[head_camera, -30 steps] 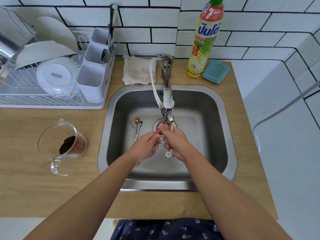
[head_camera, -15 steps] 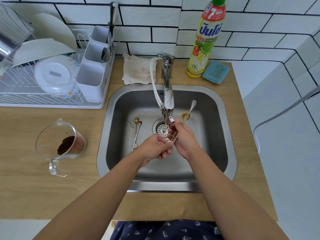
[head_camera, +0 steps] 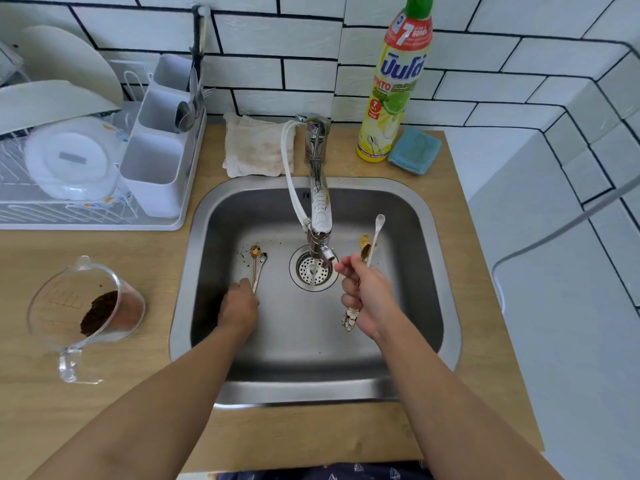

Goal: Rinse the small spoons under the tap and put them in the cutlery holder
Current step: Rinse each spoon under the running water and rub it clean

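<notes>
Now left hand (head_camera: 239,306), fingers curled, touches handle ends of two spoons (head_camera: 257,263) pointing up-frame; right hand (head_camera: 363,296) grips rinsed bunch (head_camera: 370,244).

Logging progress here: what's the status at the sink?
Right hand shut on rinsed spoons. Left hand reaching two spoons on sink floor. Cutlery holder path unobstructed.

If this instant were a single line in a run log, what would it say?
stage: rinsing | right hand: holds bunch of small spoons beside tap | left hand: reaching two spoons on sink floor | cutlery holder: awaiting
</notes>
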The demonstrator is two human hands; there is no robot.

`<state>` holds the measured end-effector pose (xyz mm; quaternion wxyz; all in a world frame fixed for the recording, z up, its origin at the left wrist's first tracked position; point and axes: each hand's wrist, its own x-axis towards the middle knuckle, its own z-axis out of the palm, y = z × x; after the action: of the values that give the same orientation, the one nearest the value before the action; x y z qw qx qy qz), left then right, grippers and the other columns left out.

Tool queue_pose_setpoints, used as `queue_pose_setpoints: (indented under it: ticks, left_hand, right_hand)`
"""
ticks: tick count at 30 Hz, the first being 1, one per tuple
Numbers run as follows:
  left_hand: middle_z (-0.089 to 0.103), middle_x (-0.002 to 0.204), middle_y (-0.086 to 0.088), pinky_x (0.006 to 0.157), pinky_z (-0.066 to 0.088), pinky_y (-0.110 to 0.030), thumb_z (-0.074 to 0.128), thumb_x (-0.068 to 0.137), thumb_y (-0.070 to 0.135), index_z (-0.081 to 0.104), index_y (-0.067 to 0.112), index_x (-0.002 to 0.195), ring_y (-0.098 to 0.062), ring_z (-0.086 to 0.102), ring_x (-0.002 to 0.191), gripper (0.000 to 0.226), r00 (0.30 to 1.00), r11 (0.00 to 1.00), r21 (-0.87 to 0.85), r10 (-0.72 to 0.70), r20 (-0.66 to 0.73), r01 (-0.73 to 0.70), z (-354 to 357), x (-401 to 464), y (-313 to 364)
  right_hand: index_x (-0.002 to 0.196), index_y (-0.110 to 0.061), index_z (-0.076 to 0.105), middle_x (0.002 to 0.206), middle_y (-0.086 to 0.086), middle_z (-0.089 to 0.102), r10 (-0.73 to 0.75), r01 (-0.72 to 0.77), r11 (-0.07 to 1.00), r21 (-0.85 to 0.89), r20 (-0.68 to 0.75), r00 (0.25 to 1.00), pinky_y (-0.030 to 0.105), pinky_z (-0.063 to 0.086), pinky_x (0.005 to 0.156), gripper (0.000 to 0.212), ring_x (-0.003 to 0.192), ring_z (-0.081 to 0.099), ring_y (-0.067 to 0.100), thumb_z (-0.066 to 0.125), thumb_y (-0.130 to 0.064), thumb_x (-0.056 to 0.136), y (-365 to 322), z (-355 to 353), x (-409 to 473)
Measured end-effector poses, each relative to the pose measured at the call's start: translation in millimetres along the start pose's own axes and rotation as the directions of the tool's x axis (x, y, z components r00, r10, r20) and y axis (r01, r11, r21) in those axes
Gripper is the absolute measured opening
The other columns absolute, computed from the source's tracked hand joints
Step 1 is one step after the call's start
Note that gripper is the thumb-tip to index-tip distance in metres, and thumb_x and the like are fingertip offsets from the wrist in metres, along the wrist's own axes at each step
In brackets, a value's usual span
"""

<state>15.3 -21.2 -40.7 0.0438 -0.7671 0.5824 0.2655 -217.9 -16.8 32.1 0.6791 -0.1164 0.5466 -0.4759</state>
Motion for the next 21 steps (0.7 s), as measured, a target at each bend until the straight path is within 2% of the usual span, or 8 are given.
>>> queue_pose_setpoints:
  ticks: [5, 9, 12, 14, 15, 17, 21]
  left_hand:
    - [0.053, 0.125, -0.023, 0.088, 0.051, -0.041, 0.051, 0.1, 0.006, 0.051, -0.001, 0.124, -0.037, 0.06, 0.109, 0.026, 0.999, 0.999, 0.023, -0.035, 0.015, 0.035, -4, -5, -1]
    - [0.052, 0.129, -0.024, 0.091, 0.049, -0.036, 0.049, 0.099, 0.006, 0.048, -0.004, 0.126, -0.035, 0.059, 0.112, 0.028, 1.0, 1.0, 0.014, 0.006, -0.003, -0.005, -10, -10, 3]
    - [0.063, 0.108, -0.021, 0.077, 0.049, -0.041, 0.045, 0.101, 0.015, 0.052, 0.003, 0.109, -0.032, 0.062, 0.088, 0.016, 0.996, 0.975, -0.219, 0.057, 0.069, -0.041, -18, -26, 18]
    - [0.069, 0.086, -0.015, 0.058, 0.05, -0.038, 0.042, 0.099, 0.021, 0.048, 0.011, 0.098, -0.025, 0.06, 0.063, 0.012, 0.981, 0.878, -0.478, 0.088, 0.175, 0.007, -23, -44, 33]
    - [0.071, 0.077, -0.011, 0.046, 0.045, -0.031, 0.039, 0.099, 0.023, 0.046, 0.014, 0.097, -0.022, 0.055, 0.051, 0.012, 0.968, 0.821, -0.569, 0.111, 0.225, 0.038, -25, -52, 40]
    - [0.07, 0.063, -0.007, 0.038, 0.031, -0.021, 0.035, 0.098, 0.027, 0.046, 0.019, 0.098, -0.018, 0.043, 0.037, 0.014, 0.952, 0.76, -0.648, 0.164, 0.259, 0.046, -30, -63, 54]
    - [0.068, 0.056, -0.008, 0.036, 0.028, -0.02, 0.035, 0.097, 0.031, 0.049, 0.021, 0.097, -0.015, 0.035, 0.033, 0.017, 0.937, 0.708, -0.706, 0.23, 0.263, 0.024, -36, -74, 75]
  right_hand:
    - [0.089, -0.014, 0.065, 0.075, 0.001, 0.071, 0.051, -0.051, 0.999, -0.014, 0.01, 0.999, 0.018, 0.02, 0.035, 0.027, 0.042, 0.026, 0.004, 0.056, -0.034, 0.105, 2, -3, 0]
    - [0.09, -0.014, 0.064, 0.076, 0.001, 0.073, 0.066, -0.065, 0.997, -0.034, 0.021, 0.998, 0.019, 0.02, 0.035, 0.025, 0.042, 0.027, 0.004, 0.058, -0.034, 0.104, 6, -4, 1]
    - [0.097, -0.013, 0.064, 0.079, -0.001, 0.071, 0.02, -0.023, 0.989, -0.148, -0.018, 1.0, 0.019, 0.023, 0.036, 0.021, 0.043, 0.028, 0.005, 0.065, -0.034, 0.1, 9, -5, 3]
    - [0.101, -0.014, 0.064, 0.076, 0.001, 0.06, -0.014, 0.004, 0.968, -0.253, -0.04, 0.999, 0.022, 0.023, 0.039, 0.023, 0.045, 0.025, 0.007, 0.071, -0.035, 0.095, 10, -4, 3]
    - [0.1, -0.016, 0.064, 0.072, 0.001, 0.051, -0.018, 0.007, 0.957, -0.29, -0.035, 0.999, 0.023, 0.022, 0.04, 0.024, 0.046, 0.024, 0.008, 0.074, -0.036, 0.093, 10, -3, 3]
    - [0.102, -0.016, 0.064, 0.069, -0.003, 0.045, -0.017, 0.012, 0.943, -0.333, -0.01, 1.0, 0.024, 0.021, 0.041, 0.028, 0.046, 0.024, 0.008, 0.079, -0.035, 0.088, 11, 0, 3]
    - [0.117, -0.015, 0.062, 0.086, -0.003, 0.06, -0.039, 0.056, 0.92, -0.387, 0.053, 0.998, 0.024, 0.026, 0.044, 0.047, 0.046, 0.039, 0.002, 0.088, -0.028, 0.08, 9, 4, 4]
